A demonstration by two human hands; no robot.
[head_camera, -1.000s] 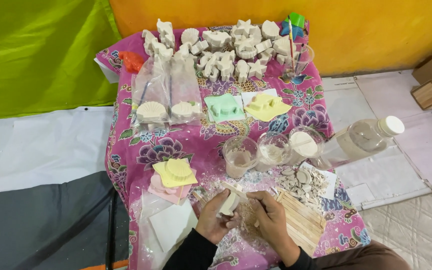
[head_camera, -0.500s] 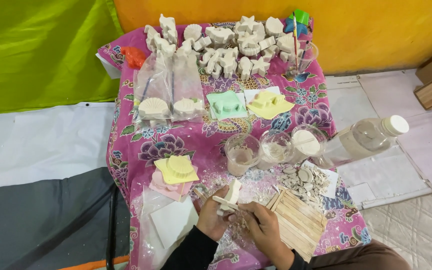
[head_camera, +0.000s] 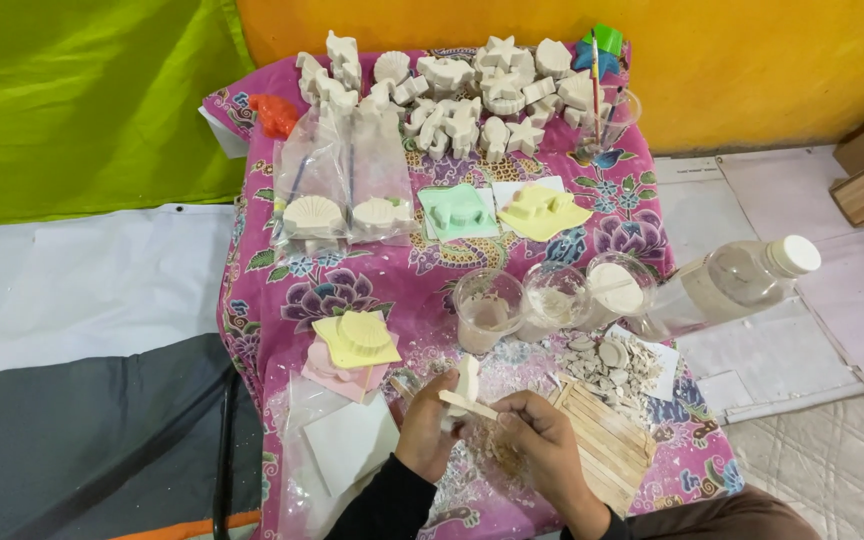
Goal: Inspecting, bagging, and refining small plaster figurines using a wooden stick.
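My left hand (head_camera: 427, 430) holds a small white plaster figure (head_camera: 466, 381) upright over the floral cloth. My right hand (head_camera: 544, 440) grips a flat wooden stick (head_camera: 468, 404) whose tip lies against the figure's lower side. Both hands are close together near the front edge of the low table (head_camera: 252, 300). White plaster crumbs (head_camera: 497, 462) lie on the cloth under them. A pile of wooden sticks (head_camera: 602, 440) rests just right of my right hand.
Three clear cups (head_camera: 552, 300) stand behind my hands, with broken plaster bits (head_camera: 607, 362) beside them. A plastic bottle (head_camera: 737, 282) lies at right. Yellow and pink moulds (head_camera: 352, 345), bagged shell casts (head_camera: 342, 190), green and yellow moulds (head_camera: 502, 210) and several white figures (head_camera: 462, 95) fill the back.
The stick in my right hand has shifted against the figure, and my hands have moved slightly. The view has tilted a little downward.
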